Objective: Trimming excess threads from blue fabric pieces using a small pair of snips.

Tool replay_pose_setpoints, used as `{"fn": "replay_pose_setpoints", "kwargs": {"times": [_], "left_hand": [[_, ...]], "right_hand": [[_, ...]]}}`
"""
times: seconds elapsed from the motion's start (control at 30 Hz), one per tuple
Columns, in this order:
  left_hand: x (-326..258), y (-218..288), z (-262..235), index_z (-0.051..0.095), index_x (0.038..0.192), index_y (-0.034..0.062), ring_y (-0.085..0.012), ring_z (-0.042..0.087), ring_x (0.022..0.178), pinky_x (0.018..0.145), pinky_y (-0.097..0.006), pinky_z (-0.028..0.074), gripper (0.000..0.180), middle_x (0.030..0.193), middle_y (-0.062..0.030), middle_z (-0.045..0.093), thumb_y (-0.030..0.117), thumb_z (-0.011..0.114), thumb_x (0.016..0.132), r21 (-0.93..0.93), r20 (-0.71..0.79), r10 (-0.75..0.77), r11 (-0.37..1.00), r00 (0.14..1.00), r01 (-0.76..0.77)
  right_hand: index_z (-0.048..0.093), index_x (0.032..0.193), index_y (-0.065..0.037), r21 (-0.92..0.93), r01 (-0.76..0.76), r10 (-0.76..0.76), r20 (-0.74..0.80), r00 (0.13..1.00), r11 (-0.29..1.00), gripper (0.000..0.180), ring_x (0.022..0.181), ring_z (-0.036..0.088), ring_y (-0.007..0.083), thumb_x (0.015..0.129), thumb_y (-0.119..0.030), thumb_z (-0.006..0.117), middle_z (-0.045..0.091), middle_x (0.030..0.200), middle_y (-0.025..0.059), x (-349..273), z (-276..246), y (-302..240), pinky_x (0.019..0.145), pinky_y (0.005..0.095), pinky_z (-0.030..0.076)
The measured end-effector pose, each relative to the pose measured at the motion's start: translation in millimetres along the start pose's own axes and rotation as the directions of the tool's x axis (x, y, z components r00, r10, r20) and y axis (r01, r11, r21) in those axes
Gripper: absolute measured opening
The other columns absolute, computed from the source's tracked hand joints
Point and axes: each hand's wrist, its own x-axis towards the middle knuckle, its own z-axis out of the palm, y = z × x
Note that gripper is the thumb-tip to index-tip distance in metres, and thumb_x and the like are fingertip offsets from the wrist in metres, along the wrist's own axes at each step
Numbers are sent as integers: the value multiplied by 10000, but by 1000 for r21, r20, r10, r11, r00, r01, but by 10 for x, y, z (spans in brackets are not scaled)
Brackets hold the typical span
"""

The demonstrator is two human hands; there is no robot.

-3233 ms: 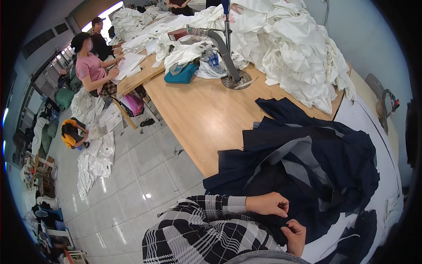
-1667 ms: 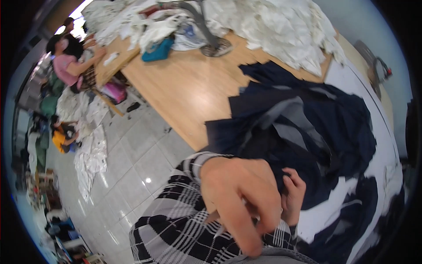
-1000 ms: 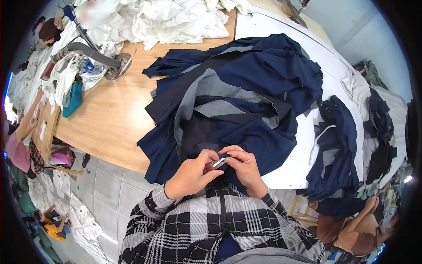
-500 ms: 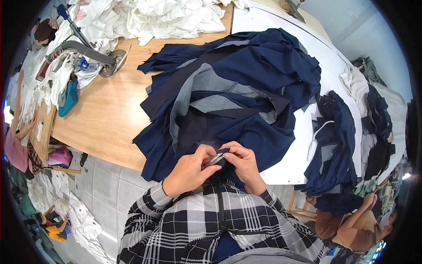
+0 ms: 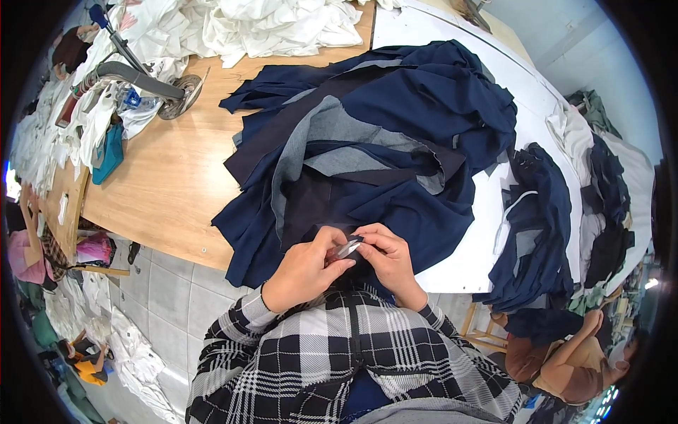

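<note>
Close to my body, at the table's front edge, both hands meet over dark cloth. My left hand [image 5: 302, 274] is closed around small silver thread snips [image 5: 345, 249], whose blades point toward my right fingertips. My right hand [image 5: 388, 263] pinches a bit of dark fabric just beside the blade tips; the exact spot is partly hidden by the fingers. Beyond my hands spreads a big heap of navy fabric pieces [image 5: 438, 99], with grey undersides turned up in the middle. Its near edge hangs down toward my lap.
White garments [image 5: 282, 28] are piled at the back of the wooden table [image 5: 155, 177]. A lamp or arm stand [image 5: 180, 99] is at the left. More navy garments [image 5: 533, 226] lie at right. Co-workers sit at the lower right [image 5: 572, 360] and far left [image 5: 27, 247].
My hands stay together, with the snips and cloth shifted only slightly. At far left the co-worker in pink has moved their arms.
</note>
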Motion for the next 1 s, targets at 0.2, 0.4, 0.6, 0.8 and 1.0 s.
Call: {"fn": "replay_pose_setpoints", "kwargs": {"times": [0.2, 0.4, 0.6, 0.8, 1.0], "left_hand": [[11, -4, 24, 438, 1022, 41, -290, 616, 620, 554, -343, 459, 328, 713, -140, 611, 155, 654, 802, 12, 6, -26, 1000, 1000, 25], [29, 2, 31, 441, 1020, 31, -283, 614, 611, 551, -336, 456, 327, 706, -148, 606, 139, 656, 799, -28, -6, -10, 1000, 1000, 10], [30, -45, 55, 443, 1016, 21, -247, 616, 599, 541, -317, 452, 316, 706, -141, 609, 120, 651, 800, -90, 19, -38, 995, 999, 40], [34, -36, 76, 441, 1002, 18, -99, 455, 558, 522, -238, 383, 334, 655, -54, 507, 103, 686, 791, -118, -13, -29, 993, 1000, 27], [31, -35, 97, 444, 1002, 21, -112, 467, 557, 522, -247, 387, 338, 657, -59, 512, 110, 689, 787, -105, -37, -7, 995, 999, 3]], "right_hand": [[640, 888, 46, -62, 18, -18, 6, 1000, 998, 105, 795, 594, 166, 795, 3, 619, 618, 913, 105, -7, 1, 1, 680, 240, 457], [643, 898, 44, -64, -1, 2, 14, 1000, 998, 112, 794, 593, 169, 800, -1, 615, 616, 909, 105, -12, -10, -11, 676, 242, 456], [639, 905, 48, 29, -67, 67, 12, 998, 997, 109, 780, 569, 132, 824, -8, 595, 615, 920, 92, -45, -17, 30, 660, 223, 437], [629, 918, 59, 109, -116, 116, 14, 993, 987, 137, 771, 522, 87, 870, -37, 544, 600, 951, 75, -59, -9, 35, 663, 197, 402], [626, 913, 60, 122, -120, 119, 14, 993, 985, 144, 769, 516, 85, 875, -43, 533, 594, 953, 72, -79, -9, 100, 662, 200, 400]]}}
